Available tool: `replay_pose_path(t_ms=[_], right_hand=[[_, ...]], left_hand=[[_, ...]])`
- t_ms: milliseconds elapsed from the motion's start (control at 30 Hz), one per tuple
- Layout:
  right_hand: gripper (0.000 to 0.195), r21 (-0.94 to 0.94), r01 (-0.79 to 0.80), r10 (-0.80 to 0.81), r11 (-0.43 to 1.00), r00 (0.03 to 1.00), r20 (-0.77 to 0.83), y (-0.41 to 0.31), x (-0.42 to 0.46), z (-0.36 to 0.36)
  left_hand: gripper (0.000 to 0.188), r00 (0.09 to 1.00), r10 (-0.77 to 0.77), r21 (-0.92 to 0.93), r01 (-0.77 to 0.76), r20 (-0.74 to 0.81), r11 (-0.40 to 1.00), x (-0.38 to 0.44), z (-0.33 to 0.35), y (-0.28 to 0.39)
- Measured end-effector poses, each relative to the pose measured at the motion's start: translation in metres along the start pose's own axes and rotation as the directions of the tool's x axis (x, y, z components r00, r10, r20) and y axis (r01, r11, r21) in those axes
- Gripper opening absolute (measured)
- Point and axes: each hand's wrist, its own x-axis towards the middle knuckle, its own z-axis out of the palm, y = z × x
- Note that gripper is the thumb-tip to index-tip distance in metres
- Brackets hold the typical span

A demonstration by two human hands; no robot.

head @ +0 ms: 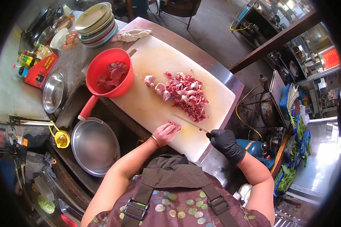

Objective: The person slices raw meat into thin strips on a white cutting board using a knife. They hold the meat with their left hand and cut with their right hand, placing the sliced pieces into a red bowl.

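Note:
My bare left hand [165,133] presses a small piece of raw red meat [174,126] on the white plastic cutting board [147,109]. In my right hand [226,144], which wears a black glove, is a knife [191,123]; its thin blade reaches left over the board, beyond the meat piece. A heap of cut raw meat [187,95] lies on the board above the knife. Larger chunks [160,89] sit at its left side. Further left, a red plastic long-handled scoop [92,68] holds more meat pieces, its handle pointing down-left.
Stacked plates [96,27], eggs [71,39] and a metal bowl [54,92] stand on the left. A large metal basin [117,147] is left of my arm. A cloth [135,35] lies past the board. A blue gas cylinder [254,149] stands at the right.

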Motion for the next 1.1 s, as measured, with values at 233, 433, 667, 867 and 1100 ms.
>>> replay_pose_path(t_ms=[233,433,667,867,1100], right_hand=[[0.022,0.015,0.119,-0.12,0.993,0.992,0.05,0.006,-0.017,0.014],[0.019,-0.007,0.085,-0.083,0.996,0.989,0.123,-0.017,0.026,0.074],[0.022,0.057,0.088,-0.094,0.994,0.989,0.113,-0.041,0.067,0.085],[0.026,-0.087,0.047,-0.035,0.995,0.99,0.135,0.034,-0.014,0.045],[0.021,-0.024,0.115,-0.114,0.993,0.992,0.047,0.007,-0.018,0.025]], left_hand=[[0.025,1.0,-0.017,-0.01,0.017,0.009,1.0,0.003,0.0,0.0],[0.019,0.998,-0.048,-0.014,0.048,0.028,0.999,0.002,0.004,0.0],[0.019,0.993,-0.09,-0.147,0.101,0.081,0.984,-0.003,0.005,-0.002],[0.023,0.998,-0.064,-0.02,0.063,-0.027,0.998,0.001,0.003,0.002],[0.024,0.996,-0.062,-0.025,0.064,0.063,0.998,-0.002,-0.004,0.004]])
